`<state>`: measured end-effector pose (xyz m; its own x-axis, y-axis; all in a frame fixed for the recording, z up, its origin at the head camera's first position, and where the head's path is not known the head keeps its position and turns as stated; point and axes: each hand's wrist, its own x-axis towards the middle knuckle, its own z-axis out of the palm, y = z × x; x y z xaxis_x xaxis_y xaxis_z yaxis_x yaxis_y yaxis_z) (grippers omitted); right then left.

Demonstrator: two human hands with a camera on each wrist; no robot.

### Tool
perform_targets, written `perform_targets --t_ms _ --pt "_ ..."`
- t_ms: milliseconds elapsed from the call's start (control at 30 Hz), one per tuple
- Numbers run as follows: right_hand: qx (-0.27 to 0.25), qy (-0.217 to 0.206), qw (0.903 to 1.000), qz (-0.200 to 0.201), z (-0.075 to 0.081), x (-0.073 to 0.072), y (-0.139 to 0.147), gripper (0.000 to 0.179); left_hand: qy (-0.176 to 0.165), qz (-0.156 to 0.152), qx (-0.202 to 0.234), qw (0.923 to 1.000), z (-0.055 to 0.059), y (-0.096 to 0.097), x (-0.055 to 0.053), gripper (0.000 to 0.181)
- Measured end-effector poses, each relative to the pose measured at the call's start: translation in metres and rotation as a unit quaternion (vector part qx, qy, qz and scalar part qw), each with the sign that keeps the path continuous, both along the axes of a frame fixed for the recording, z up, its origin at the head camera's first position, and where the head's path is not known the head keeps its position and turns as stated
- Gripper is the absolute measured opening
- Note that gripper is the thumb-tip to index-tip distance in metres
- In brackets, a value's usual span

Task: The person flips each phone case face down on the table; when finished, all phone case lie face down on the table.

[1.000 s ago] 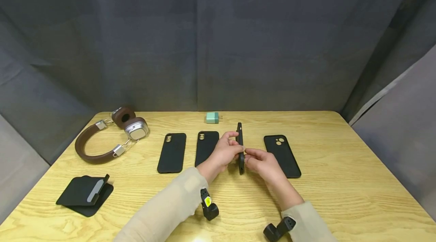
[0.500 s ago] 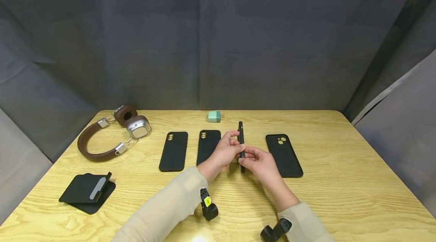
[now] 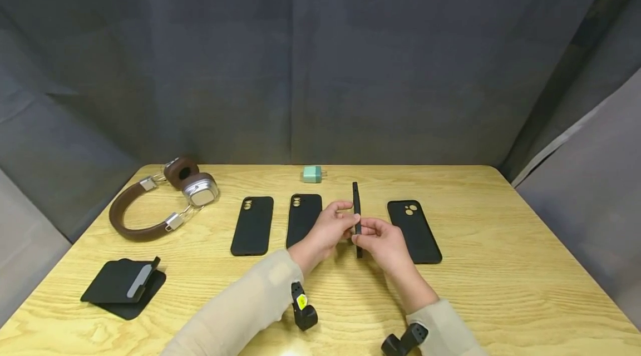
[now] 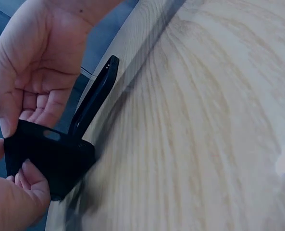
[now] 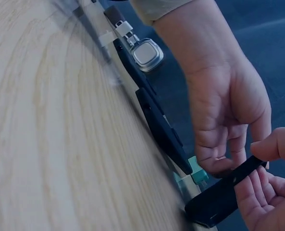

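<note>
Folding black piece: A black item [image 3: 112,285] with a pale grey strip sits at the near left, its upper flap raised at an angle over a flat base.
Headphones: The brown and silver headphones [image 3: 202,196] lie behind it, band curving left, both ear cups toward the far side.
First flat case: A black phone case [image 3: 252,226] lies flat, camera cut-outs at its far end.
Second flat case: Another black phone case [image 3: 304,217] lies just beside it, its near right part hidden by a hand in the head view.
Plug: A mint-green charger [image 3: 311,174] rests near the back edge, prongs pointing right.
Left hand: The left hand [image 3: 324,229] grips the held case from its left side, thumb on the edge facing the person.
Held case: The dark, slim case [image 3: 356,197] is between the two hands, turned edge-on to the head camera (whether its lower edge touches the wood cannot be told).
Right hand: The right hand [image 3: 386,240] pinches the same case nearer the person, between thumb and fingers.
Rightmost flat case: A black phone case [image 3: 418,233] lies flat just beyond the right hand, cut-outs at its far end.
Tabletop: The pale wood-grain tabletop [image 3: 526,256] carries everything, with dark grey fabric [image 3: 400,67] hanging behind.
</note>
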<state>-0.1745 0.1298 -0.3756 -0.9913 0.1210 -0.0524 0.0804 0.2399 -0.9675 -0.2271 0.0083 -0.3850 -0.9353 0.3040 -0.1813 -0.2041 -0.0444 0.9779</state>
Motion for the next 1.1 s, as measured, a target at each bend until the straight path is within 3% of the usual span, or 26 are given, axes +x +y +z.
perform_targets --t_ms 267,533,800,867,967,1100 --pt "-0.046 0.002 0.9987 -0.022 0.009 0.002 0.004 0.041 -0.004 0.027 0.001 0.9996 -0.008 -0.004 -0.001 0.040" --pt "-0.105 0.065 0.9924 -0.006 0.008 0.003 0.007 0.041 -0.014 0.018 0.008 0.9997 -0.015 -0.004 0.003 0.040" --pt "-0.119 0.034 0.9921 -0.021 0.024 0.007 0.004 0.039 -0.030 0.006 0.036 0.9989 -0.017 -0.003 0.005 0.037" --pt "-0.125 0.041 0.9911 -0.019 0.021 0.007 0.004 0.039 -0.033 0.006 0.044 0.9985 -0.016 -0.003 0.005 0.037" --pt "-0.139 0.063 0.9883 -0.005 0.003 -0.001 0.012 0.038 -0.035 0.009 0.049 0.9981 -0.015 -0.004 0.006 0.037" --pt "-0.148 0.068 0.9866 -0.009 0.001 -0.001 0.014 0.039 -0.039 0.012 0.053 0.9977 -0.013 -0.005 0.007 0.037"
